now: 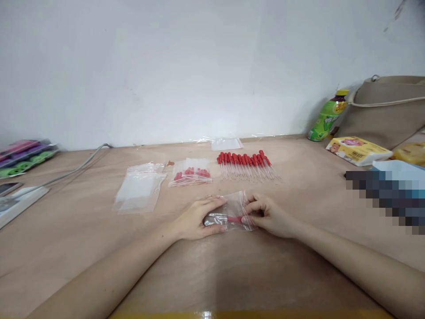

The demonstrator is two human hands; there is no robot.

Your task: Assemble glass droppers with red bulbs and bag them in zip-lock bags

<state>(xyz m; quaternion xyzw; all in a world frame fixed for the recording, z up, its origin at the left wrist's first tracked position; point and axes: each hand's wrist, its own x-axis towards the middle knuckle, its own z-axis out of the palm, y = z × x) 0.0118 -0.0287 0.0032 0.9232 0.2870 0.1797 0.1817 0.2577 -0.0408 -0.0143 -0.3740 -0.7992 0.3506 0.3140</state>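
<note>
A clear zip-lock bag point(235, 201) lies on the table between my hands, its red-lined opening towards the right. Inside it shows the red bulb of a dropper point(234, 219); its clear stem is hard to make out through the plastic. My left hand point(202, 219) grips the bag's left part, thumb at the near side and fingers at the far side. At the opening, my right hand point(267, 215) pinches the bag beside the bulb's end. Beyond, red-bulbed droppers point(244, 161) lie in a row. Small zip-lock bags with red pieces point(191, 173) lie left of them.
Flat empty bags point(141, 188) lie at the left, and a white packet point(227, 144) by the wall. A cable point(79, 168) runs across the left side. At the right are a green bottle point(327, 117), a yellow tissue pack point(358, 149) and a beige handbag point(381, 110).
</note>
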